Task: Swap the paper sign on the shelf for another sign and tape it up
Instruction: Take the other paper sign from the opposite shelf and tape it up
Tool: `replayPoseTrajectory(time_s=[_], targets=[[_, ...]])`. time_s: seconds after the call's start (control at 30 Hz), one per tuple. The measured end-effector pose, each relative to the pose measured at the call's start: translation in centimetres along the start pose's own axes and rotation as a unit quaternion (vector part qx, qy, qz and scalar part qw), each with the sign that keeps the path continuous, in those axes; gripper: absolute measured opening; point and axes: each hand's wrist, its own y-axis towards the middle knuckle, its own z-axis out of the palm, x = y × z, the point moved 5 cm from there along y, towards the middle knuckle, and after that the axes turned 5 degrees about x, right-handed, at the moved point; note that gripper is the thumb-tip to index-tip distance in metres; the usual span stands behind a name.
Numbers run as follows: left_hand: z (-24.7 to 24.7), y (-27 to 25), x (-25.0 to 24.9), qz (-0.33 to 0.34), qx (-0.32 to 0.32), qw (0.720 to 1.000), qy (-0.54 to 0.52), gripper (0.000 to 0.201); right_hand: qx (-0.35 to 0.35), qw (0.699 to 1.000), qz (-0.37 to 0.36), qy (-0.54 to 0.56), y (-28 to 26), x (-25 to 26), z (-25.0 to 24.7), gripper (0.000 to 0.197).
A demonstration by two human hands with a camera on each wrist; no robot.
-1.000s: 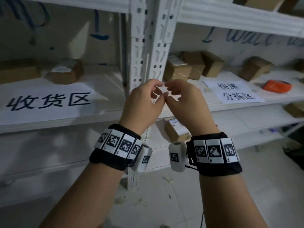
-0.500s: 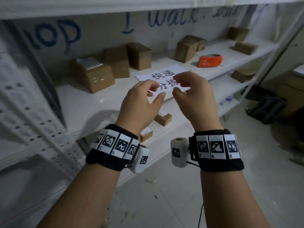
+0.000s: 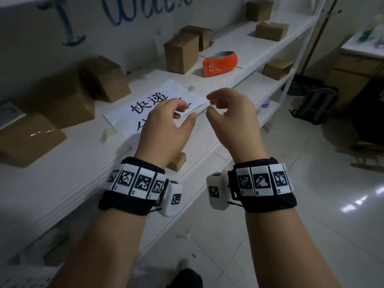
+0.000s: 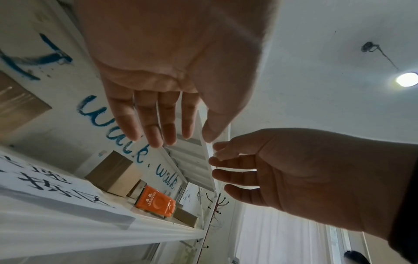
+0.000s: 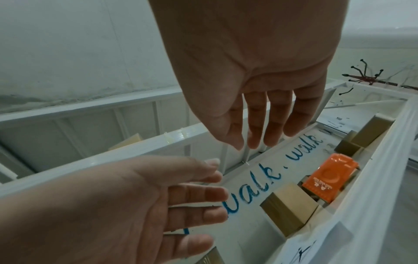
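A white paper sign (image 3: 153, 104) with black Chinese characters lies flat on the white shelf (image 3: 62, 183); the left wrist view shows the sign (image 4: 45, 192) from below. My left hand (image 3: 188, 111) hovers over the sign's near right part with relaxed fingers (image 4: 156, 139). Just right of the sign's corner, in front of the shelf edge, is my right hand (image 3: 211, 103), loosely curved with nothing in it that I can make out. Neither hand (image 5: 245, 145) grips anything. An orange tape dispenser (image 3: 220, 64) stands on the shelf beyond the sign.
Cardboard boxes (image 3: 180, 53) (image 3: 106, 77) (image 3: 27, 138) stand along the back of the shelf. A small box (image 3: 176, 161) sits on the lower shelf. A dark backpack (image 3: 318, 104) and a cabinet (image 3: 353, 75) are on the tiled floor to the right.
My fingertips were touching in front of the shelf post; they have parted. I have moved right along the shelf, and both hands are now at the sign.
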Motion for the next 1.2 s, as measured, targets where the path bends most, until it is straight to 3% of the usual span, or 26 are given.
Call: replayPoseTrajectory(time_s=[0.17, 0.4, 0.6, 0.67, 0.77, 0.87, 0.97, 1.2], targets=[[1.6, 6.7, 2.6, 0.000, -0.007, 1.000, -0.007, 0.028, 0.028, 0.999, -0.012, -0.029, 6.7, -1.4, 3.9, 0.027], [0.3, 14.6, 5.4, -0.011, -0.032, 0.999, -0.020, 0.025, 0.071, 0.995, 0.000, -0.072, 15.9, -3.1, 8.1, 0.030], [0.1, 18.5, 6.3, -0.032, -0.043, 0.998, -0.035, 0.024, 0.183, 0.969, 0.067, -0.150, 21.4, -6.8, 11.9, 0.048], [0.4, 19.4, 6.4, -0.047, -0.050, 0.997, -0.039, 0.026, 0.231, 0.952, 0.074, -0.187, 22.7, -7.8, 13.4, 0.049], [0.8, 20.3, 6.5, -0.076, -0.061, 0.994, -0.040, 0.028, 0.265, 0.942, 0.079, -0.189, 24.4, -8.4, 14.5, 0.036], [1.2, 20.6, 6.7, -0.096, -0.077, 0.991, -0.044, 0.027, 0.276, 0.940, 0.073, -0.187, 25.7, -9.1, 15.0, 0.023], [1.2, 20.6, 6.6, -0.120, -0.102, 0.987, -0.042, 0.027, 0.281, 0.936, 0.042, -0.209, 26.3, -9.4, 14.9, 0.024], [0.8, 19.5, 6.2, -0.155, -0.162, 0.973, -0.049, 0.026, 0.286, 0.957, -0.004, -0.057, 27.5, -7.4, 13.1, 0.025]])
